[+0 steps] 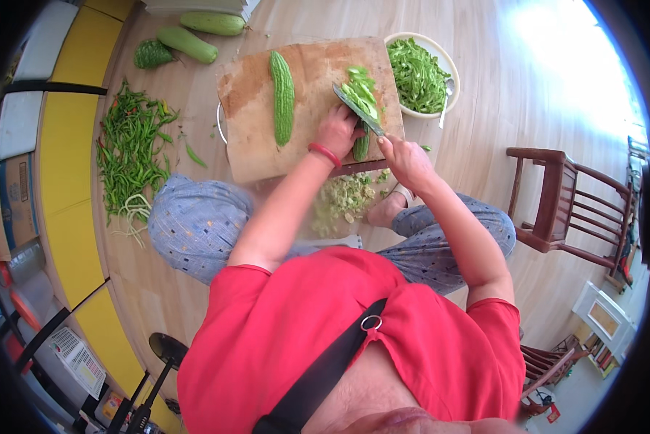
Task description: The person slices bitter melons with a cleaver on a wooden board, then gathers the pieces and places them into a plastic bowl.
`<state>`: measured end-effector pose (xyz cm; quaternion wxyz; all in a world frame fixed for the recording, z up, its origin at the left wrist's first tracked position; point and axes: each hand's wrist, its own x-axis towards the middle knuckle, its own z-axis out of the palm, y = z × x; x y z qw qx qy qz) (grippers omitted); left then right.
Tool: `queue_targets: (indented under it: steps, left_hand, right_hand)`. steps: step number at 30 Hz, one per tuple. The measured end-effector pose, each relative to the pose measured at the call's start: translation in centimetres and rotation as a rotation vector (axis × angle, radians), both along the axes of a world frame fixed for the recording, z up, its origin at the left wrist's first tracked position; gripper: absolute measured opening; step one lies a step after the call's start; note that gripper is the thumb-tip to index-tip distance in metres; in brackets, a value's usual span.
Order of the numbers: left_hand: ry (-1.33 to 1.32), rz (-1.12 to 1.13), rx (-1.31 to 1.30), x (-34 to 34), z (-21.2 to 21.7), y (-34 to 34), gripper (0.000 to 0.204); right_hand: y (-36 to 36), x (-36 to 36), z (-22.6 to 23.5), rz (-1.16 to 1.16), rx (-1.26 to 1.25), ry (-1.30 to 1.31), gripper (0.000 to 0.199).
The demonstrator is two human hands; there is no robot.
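The right hand (408,160) was closed around the handle of the knife (355,105), its blade slanting up and leftward over the cutting board (249,155). The left hand (337,129) bore on the half-cut bitter melon (361,148) beside the blade, probably to stop it rolling; its fingertips were partly hidden, so how tightly that grip closed could not be told. The melon lay near the board's right edge, pale slices (360,83) gathered just beyond the blade. A whole bitter melon (282,98) lay apart on the left, seemingly to leave cutting room. Just past the right edge stood a cream bowl (446,61) of green strips (415,76) (a spoon (444,108) leaned on its rim), likely there for easy reach. Pale scraps (347,197) covered the floor between the feet, and green chillies (129,145) were heaped well to the left.
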<state>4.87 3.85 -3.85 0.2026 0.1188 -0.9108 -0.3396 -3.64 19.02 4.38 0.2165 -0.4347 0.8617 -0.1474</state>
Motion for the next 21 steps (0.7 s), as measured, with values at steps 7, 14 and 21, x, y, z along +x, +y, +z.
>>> queue_targets:
  steps: [7, 14, 21]
  left_hand:
    - [-0.087, -0.043, -0.046, -0.5, 0.4, 0.4, 0.032]
    - [0.061, 0.068, -0.022, 0.0, -0.8, 0.4, 0.036]
    - [0.006, 0.016, -0.081, 0.0, -0.5, 0.3, 0.031]
  right_hand:
    - [-1.4, -0.8, -2.0, -0.121, 0.029, -0.031, 0.041]
    - [0.3, 0.7, 1.0, -0.084, 0.019, -0.088, 0.039]
    - [-0.9, 0.2, -2.6, -0.144, 0.022, -0.053, 0.041]
